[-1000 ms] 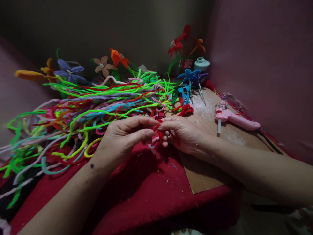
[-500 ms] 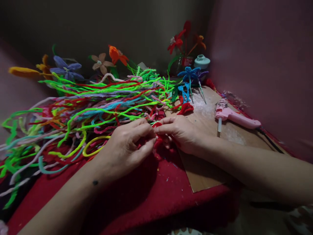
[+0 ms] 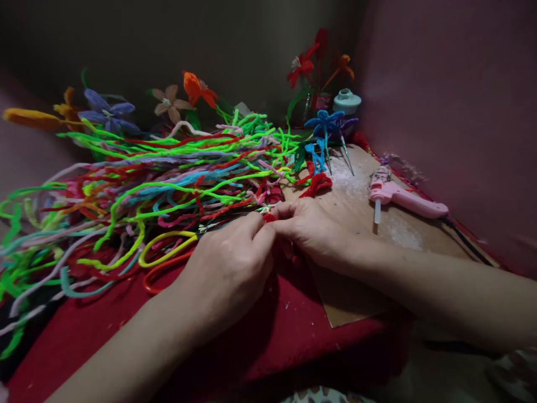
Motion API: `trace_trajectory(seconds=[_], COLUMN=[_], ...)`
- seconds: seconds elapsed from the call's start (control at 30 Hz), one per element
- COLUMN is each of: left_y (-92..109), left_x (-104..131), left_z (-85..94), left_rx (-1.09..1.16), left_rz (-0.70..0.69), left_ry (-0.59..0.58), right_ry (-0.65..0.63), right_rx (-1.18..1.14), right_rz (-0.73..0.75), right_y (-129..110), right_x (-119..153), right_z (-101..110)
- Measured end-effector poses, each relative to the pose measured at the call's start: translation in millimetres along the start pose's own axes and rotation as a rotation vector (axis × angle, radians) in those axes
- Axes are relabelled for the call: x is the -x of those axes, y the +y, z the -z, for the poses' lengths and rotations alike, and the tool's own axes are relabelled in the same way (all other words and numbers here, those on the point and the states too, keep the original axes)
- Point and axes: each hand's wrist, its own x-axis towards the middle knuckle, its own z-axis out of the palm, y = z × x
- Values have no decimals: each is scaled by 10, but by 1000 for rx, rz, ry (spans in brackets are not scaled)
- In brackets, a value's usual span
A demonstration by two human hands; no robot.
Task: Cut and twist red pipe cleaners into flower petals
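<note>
Together, the left hand (image 3: pixel 235 260) and right hand (image 3: pixel 316 230) pinch a red stem (image 3: pixel 271 218) between them; light, even pressure from close-set fingertips should shape it without crushing its fuzz.

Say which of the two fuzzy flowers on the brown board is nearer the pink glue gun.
The purple fuzzy flower, partly behind the blue one; its stem lies further right, towards the pink plastic glue gun.
</note>
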Motion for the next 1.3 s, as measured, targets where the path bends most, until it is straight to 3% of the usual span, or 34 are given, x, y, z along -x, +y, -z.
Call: trace_trajectory(seconds=[0.1, 0.23, 0.4, 0.5, 0.57, 0.67, 0.73, 0.8, 0.87, 0.97, 1.07, 1.17, 1.3], left_y=[26, -63, -161, -152, -139, -110, -81, -60, -68, -151, -258, -303, -240], left_x=[-4, -34, -76, -82, -73, -50, -41, -46, -68, -107, -122, -109, -106], left_z=[-22, 15, 107, 113, 96, 60, 43, 43, 62, 95, 84, 42, 40], left_rx=[-3, 281, 828, 1020, 1022, 813, 654, 646, 826, 1174, 1449, 1587, 1461], left_rz=[-25, 35, 280, 398, 406, 325, 261, 255, 356, 647, 848, 895, 859], left_ry=[-22, 19, 47, 103, 101, 55, 80, 126, 171, 201, 30, -177, -145], right_ry=[6, -4, -41, -52, -55, -61, -64, -70, -80, -80, -76, -73, -62], right_rx=[-59, -231, -328, -330, -319, -303, -308, -324, -354, -392, -427, -427, -399], right_rz=[-31, -43, -34, -45, -22, -9, -23, -23, -29, -57, -41, -43, -58], right_y=[-4, -14, -58, -77, -73, -49, -40, -48, -68, -104, -124, -128, -115], right_x=[-17, -57, -54, -30, -22, -27, -34, -38, -35, -22, -11, -10, -18], right_z=[2, 25, 29, 22, 21, 22, 23, 23, 24, 26, 31, 30, 19])
